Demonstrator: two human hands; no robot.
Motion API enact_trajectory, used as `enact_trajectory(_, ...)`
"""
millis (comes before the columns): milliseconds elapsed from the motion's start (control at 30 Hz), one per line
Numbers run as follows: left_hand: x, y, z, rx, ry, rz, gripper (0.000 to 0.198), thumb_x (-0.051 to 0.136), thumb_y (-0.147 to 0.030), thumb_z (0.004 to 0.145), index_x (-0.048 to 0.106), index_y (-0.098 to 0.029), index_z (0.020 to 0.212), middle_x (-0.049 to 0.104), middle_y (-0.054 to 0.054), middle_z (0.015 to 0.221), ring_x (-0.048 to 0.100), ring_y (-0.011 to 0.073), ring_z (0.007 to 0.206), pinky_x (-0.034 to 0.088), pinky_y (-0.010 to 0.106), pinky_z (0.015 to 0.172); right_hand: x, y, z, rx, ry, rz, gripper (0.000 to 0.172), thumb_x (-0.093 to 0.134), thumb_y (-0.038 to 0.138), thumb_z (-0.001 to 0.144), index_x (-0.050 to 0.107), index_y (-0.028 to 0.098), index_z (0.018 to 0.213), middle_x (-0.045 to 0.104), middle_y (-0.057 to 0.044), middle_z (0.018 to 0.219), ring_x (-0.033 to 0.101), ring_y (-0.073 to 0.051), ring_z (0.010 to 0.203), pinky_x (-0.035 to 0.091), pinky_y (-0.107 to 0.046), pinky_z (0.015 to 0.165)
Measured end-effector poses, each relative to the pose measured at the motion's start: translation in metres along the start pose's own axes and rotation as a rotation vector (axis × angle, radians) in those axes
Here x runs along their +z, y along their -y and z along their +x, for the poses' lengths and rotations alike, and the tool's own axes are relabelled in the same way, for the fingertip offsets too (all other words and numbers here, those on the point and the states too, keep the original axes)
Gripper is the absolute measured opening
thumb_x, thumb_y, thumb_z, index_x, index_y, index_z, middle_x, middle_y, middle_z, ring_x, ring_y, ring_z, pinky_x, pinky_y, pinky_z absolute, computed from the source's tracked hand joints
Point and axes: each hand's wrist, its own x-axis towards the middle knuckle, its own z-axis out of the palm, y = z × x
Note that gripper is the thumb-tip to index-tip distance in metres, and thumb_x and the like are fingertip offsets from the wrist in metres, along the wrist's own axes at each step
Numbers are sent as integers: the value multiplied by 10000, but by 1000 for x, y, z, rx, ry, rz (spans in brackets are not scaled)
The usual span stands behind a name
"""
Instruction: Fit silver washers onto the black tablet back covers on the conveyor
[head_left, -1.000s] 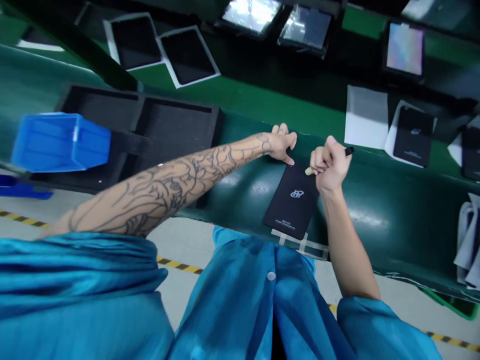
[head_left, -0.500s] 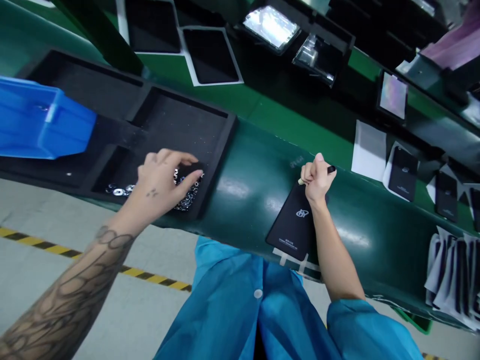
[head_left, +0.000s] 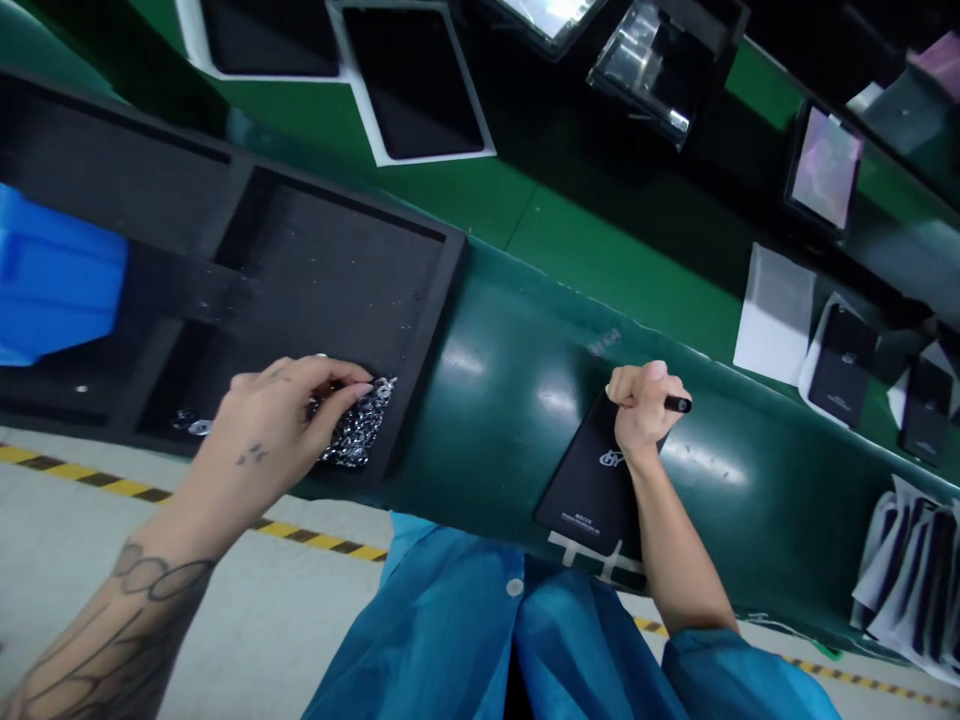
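My left hand (head_left: 281, 420) is at the pile of small shiny metal parts (head_left: 364, 425) in a black compartment tray (head_left: 420, 330). Its thumb and index finger are pinched together; whatever is between them is too small to make out. My right hand (head_left: 643, 405) is wrapped round a pen-like tool (head_left: 678, 404), whose black end sticks out to the right. That fist is over the upper end of a black tablet back panel (head_left: 589, 490), which lies on the green mat with white printing and a logo facing up. The hand hides part of the panel.
A blue bin (head_left: 60, 280) stands in the tray at left. Dark panels on white sheets (head_left: 416, 85) lie across the back. Further right are a white sheet (head_left: 772, 315), more black panels (head_left: 844, 365) and a row of wrapped panels (head_left: 911, 580).
The left thumb and index finger, apart over the metal parts before, have closed together at the pile. My right hand keeps its grip on the pen-like tool. The whole view has shifted.
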Motion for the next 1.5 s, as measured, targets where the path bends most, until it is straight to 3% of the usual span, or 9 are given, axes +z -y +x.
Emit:
enact_trajectory(267, -7, 6, -11, -105, -187, 22, 418, 568, -572, 974, 798, -231, 1055, 812, 15, 1005, 661, 202, 746, 510, 310, 779, -6, -7, -6, -4, 10, -170, 680, 497, 562, 1126, 200, 259, 595, 202, 71, 474, 230, -81, 378, 181, -309, 435)
enact_trajectory(433, -13, -28, -6, -202, -246, -143, 376, 680, -558, 944, 811, -219, 1042, 801, -9, 940, 589, 141, 661, 434, 253, 642, -9, -12, -7, 14, 51, -206, 682, 484, 622, 1116, 259, 260, 583, 274, 50, 485, 308, -102, 414, 248, -317, 462)
enact_trajectory(700, 65, -123, -25, 90, 36, -837, 234, 733, -415, 990, 759, -201, 1084, 790, 50, 992, 727, 183, 882, 571, 286, 830, -7, -13, -12, 50, 2, -193, 698, 500, 657, 1100, 302, 253, 566, 294, 46, 490, 297, -100, 437, 261, -319, 496)
enact_trajectory(867, 101, -131, -51, 19, 200, -903, 300, 715, -490, 1000, 748, -192, 999, 760, 52, 895, 691, 181, 796, 543, 268, 719, 3, -13, -2, 122, 0, -130, 759, 530, 759, 1043, 294, 249, 532, 311, 41, 486, 297, -97, 462, 276, -308, 509)
enact_trajectory(1000, 113, -137, -68, 35, 274, -987, 322, 696, -512, 1020, 725, -192, 1026, 751, 47, 865, 694, 179, 779, 547, 263, 710, -27, 20, 10, 232, -104, 123, 752, 564, 732, 1034, 271, 256, 530, 264, 65, 462, 257, -85, 424, 248, -276, 440)
enact_trajectory(1133, 128, -149, -79, 32, 225, -1015, 326, 708, -514, 1014, 742, -192, 1055, 758, 59, 912, 716, 200, 842, 573, 295, 803, -100, 67, -35, 406, -322, 51, 594, 728, 656, 961, 471, 229, 638, 445, 47, 552, 344, -75, 440, 221, -224, 390)
enact_trajectory(1233, 134, -158, -84, 8, 230, -1013, 330, 662, -510, 1048, 762, -200, 1105, 764, 74, 967, 721, 215, 905, 561, 308, 847, -139, 89, -101, 758, -263, -187, 467, 822, 652, 885, 725, 199, 948, 722, -53, 761, 454, -85, 431, 221, -224, 365)
enact_trajectory(1367, 134, -166, -79, 19, 330, -1026, 345, 645, -527, 1061, 764, -208, 1118, 720, 66, 954, 670, 203, 874, 526, 301, 808, -142, 95, -165, 1046, -206, -125, 697, 872, 685, 798, 719, 231, 1305, 778, -194, 1285, 638, -161, 511, 255, -239, 351)
enact_trajectory(1500, 136, -169, -69, -26, 400, -1110, 396, 683, -583, 1026, 748, -206, 1130, 659, 42, 909, 602, 171, 810, 501, 274, 752, -121, 86, -170, 1067, -149, -57, 818, 881, 659, 791, 674, 201, 1436, 784, -101, 961, 544, -105, 442, 246, -212, 377)
